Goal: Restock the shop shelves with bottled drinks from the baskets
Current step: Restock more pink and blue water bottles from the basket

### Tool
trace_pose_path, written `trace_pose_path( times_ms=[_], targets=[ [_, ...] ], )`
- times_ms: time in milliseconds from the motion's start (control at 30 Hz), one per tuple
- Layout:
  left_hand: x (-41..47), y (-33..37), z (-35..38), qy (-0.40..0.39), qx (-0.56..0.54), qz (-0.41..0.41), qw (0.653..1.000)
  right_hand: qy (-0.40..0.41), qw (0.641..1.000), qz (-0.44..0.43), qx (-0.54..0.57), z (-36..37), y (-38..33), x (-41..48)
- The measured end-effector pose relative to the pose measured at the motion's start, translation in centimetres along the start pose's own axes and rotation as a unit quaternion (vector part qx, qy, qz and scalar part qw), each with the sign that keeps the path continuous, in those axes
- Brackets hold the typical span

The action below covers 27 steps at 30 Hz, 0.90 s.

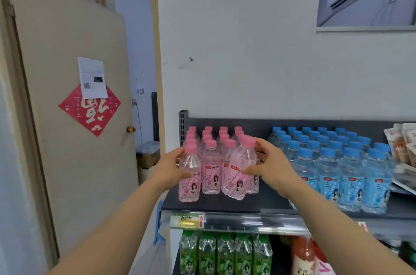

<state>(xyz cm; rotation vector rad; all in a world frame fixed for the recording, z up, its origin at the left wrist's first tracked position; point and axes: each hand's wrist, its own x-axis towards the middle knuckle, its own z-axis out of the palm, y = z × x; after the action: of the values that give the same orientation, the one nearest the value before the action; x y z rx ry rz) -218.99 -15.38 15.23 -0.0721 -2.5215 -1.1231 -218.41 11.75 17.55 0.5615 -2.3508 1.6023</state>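
Just below the middle of the frame, the left hand [170, 167] is gripping the left pink bottle [190, 182], with fingers wrapping its shoulder under the pink cap. This bottle is standing nearly upright at the left front corner of the top shelf [265, 200]. Whether its base is touching the board cannot be told.

To its right, the right hand [270, 165] is gripping the right pink bottle [239, 166], with the thumb lying across the label and the fingers curling behind the neck. That bottle is tilting, its cap leaning to the right and its base sitting low over the shelf front.

Between and behind the two held bottles, the pink rows [210, 157] are standing on the shelf, running back to the dark rear panel. Right of them, the blue bottles [326, 169] are filling the shelf in several rows, and snack packs [403, 144] are lying at the right edge of the frame.

A price tag [186, 220] is sitting on the shelf's front rail. Below it, green bottles [225, 254] are lining the bottom of the frame.

A beige door [74, 162] is taking up the left of the frame, carrying a red paper [90, 110].
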Motion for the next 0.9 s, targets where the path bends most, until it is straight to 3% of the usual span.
trace_pose_path(
  times_ms=[467, 900],
  targets=[
    [2.3, -1.6, -0.4, -0.062, 0.068, 0.048, 0.995, -0.023, 0.998, 0.035, -0.041, 3.0, -0.3, 1.9],
    [1.3, -2.7, 0.0, -0.04, 0.012, 0.028, 0.999, -0.1, 0.989, 0.057, -0.098, 7.2, 0.8, 3.8]
  ],
)
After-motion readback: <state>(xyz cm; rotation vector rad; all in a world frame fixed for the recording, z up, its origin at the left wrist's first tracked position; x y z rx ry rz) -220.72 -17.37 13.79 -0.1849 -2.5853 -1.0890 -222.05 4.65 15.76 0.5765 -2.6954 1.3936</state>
